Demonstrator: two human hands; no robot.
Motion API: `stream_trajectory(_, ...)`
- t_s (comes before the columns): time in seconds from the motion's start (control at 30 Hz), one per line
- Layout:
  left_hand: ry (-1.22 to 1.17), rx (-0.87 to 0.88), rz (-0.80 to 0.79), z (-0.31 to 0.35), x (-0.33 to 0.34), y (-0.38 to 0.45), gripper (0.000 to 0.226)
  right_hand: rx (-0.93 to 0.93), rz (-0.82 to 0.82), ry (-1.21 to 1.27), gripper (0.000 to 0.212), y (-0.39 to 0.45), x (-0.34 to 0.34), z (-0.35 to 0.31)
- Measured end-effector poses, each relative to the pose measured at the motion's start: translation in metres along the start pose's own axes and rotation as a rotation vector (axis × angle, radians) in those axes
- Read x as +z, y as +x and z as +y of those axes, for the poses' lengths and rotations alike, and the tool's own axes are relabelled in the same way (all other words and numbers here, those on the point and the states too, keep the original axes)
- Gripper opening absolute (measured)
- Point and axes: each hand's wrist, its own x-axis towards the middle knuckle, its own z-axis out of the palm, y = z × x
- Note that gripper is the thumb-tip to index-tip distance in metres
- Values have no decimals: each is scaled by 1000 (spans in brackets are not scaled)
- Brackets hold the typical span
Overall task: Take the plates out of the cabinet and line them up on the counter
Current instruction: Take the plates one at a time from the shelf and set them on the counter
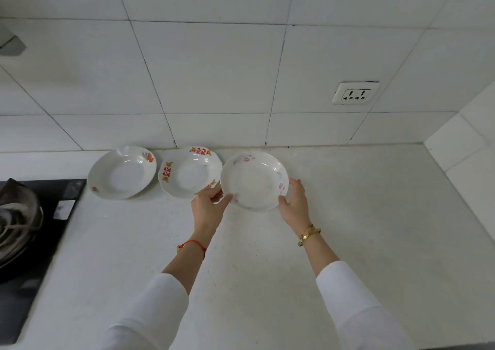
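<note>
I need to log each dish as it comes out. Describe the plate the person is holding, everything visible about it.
The held plate is round, shallow and white, glossy like glazed china, with faint pink flower prints near its rim and a plain centre. It looks empty and intact. The left hand grips its near-left edge, thumb on the rim, and the right hand holds its right edge. It sits at the right end of the row, level or slightly tilted, its left rim overlapping the middle plate. Whether it touches the counter is unclear.

The left hand [207, 206] and the pink-flowered plate [254, 180] cover the near right rim of the red-patterned plate [190, 172]. Whether the pink-flowered plate touches the surface [375, 215] cannot be told. The stove [26, 215] is cut off by the left edge, its pot blurred.
</note>
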Motion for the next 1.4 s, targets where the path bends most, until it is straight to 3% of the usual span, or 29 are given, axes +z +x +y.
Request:
stream_trajectory(0.5,136,-113,32,-27,78,78,24,-2,-90,-53,55,114,25,40)
stream_trajectory(0.93,214,-146,71,-25,93,78,32,-30,-160,-36,55,130,27,53)
stream_trajectory(1.1,253,-161,24,-16,87,78,30,-36,-221,-192,53,130,19,53)
stream_trajectory(1.4,362,25,32,11,45,46,46,-137,-237,-327,52,95,-9,30)
